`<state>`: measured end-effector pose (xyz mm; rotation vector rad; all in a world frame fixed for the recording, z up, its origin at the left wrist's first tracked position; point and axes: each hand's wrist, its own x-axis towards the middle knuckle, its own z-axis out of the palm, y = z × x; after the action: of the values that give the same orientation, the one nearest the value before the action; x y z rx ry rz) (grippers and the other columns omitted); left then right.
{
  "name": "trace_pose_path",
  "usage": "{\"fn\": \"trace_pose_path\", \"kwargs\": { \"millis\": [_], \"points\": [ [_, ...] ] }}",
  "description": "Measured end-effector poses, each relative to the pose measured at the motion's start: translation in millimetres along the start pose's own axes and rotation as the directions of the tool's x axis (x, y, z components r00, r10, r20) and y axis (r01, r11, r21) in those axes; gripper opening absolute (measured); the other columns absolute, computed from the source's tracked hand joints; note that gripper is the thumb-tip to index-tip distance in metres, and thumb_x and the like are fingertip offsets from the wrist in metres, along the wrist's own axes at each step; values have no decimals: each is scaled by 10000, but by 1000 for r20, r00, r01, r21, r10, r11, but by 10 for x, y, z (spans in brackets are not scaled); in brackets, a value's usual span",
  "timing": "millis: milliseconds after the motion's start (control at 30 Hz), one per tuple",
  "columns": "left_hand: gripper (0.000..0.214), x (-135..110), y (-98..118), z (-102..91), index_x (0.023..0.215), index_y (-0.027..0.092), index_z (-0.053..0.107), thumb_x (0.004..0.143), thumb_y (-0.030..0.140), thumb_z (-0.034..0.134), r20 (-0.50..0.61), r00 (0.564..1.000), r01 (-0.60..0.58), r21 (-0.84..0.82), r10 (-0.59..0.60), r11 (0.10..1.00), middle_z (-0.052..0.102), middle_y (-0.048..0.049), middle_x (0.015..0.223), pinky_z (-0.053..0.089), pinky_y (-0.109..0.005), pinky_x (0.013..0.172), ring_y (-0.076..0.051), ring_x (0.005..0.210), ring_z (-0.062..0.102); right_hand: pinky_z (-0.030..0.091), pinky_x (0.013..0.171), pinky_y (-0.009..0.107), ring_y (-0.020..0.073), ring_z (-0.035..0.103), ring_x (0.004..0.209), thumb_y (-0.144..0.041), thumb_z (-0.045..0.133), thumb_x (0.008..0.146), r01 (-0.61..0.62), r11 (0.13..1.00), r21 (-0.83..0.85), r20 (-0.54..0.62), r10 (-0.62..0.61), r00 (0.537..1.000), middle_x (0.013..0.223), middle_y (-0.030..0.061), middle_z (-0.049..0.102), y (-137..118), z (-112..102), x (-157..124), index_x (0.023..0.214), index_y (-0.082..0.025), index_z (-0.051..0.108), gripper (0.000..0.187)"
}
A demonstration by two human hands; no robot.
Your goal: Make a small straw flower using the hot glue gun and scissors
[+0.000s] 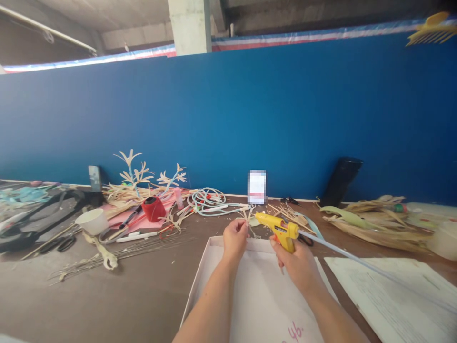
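My right hand (298, 264) is wrapped around the handle of a yellow hot glue gun (282, 229), its nozzle pointing left. A long translucent glue stick (342, 250) trails from the back of the gun toward the lower right. Just left of the nozzle, my left hand (235, 240) is closed in a pinch on a thin pale strip (247, 215), whose kind is too small to make out. Both hands are over the far end of a shallow white box (257, 295) with pink handwriting inside.
Pale flowers on blue stems (133, 176), a red spool (153, 209), a white cup (92, 221), scissors (64, 244) and thin wires (107, 257) lie left. Dried husks (378, 224), a black upright object (342, 181) and a paper sheet (396, 281) are right. A blue partition (250, 119) stands behind.
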<state>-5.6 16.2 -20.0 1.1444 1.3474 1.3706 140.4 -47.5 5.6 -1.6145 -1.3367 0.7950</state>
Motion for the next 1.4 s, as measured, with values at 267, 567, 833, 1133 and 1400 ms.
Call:
{"fn": "trace_pose_path", "kwargs": {
  "millis": [267,567,833,1133,1400],
  "points": [
    [207,22,-43,12,814,151,643,736,322,555,4,999,-32,9,32,999,562,4,563,373,-175,409,-97,484,499,417,525,269,167,546,483,-501,517,757,-24,999,-38,19,25,1000,461,-36,529,6,5,-60,841,-192,630,339],
    [211,18,-31,9,820,147,640,731,317,553,5,1000,-27,1,27,1000,555,7,550,371,-176,398,-93,462,483,415,532,273,167,538,474,-524,520,747,-9,999,-33,3,9,1000,443,-36,513,31,-28,-32,765,-188,617,350],
    [210,0,-8,5,807,151,640,719,327,569,-3,1000,-26,-40,26,999,556,9,554,370,-176,410,-94,477,492,414,542,278,178,550,472,-552,522,739,-6,995,-101,20,8,1000,421,-41,506,-20,-48,-53,743,-202,591,356],
    [225,19,-47,24,804,146,636,716,344,575,0,999,-38,-73,38,997,560,6,565,360,-174,399,-90,470,477,407,547,279,177,555,486,-532,519,740,-38,989,-141,-7,38,999,445,-37,533,-54,-26,-69,765,-214,606,330],
    [233,35,-61,25,802,148,637,714,353,573,6,999,-45,-66,45,997,569,4,580,370,-178,398,-93,474,485,402,537,286,193,557,477,-537,508,733,-35,989,-142,-13,34,999,417,-34,517,-77,-24,-76,725,-221,591,326]
  ]
}}
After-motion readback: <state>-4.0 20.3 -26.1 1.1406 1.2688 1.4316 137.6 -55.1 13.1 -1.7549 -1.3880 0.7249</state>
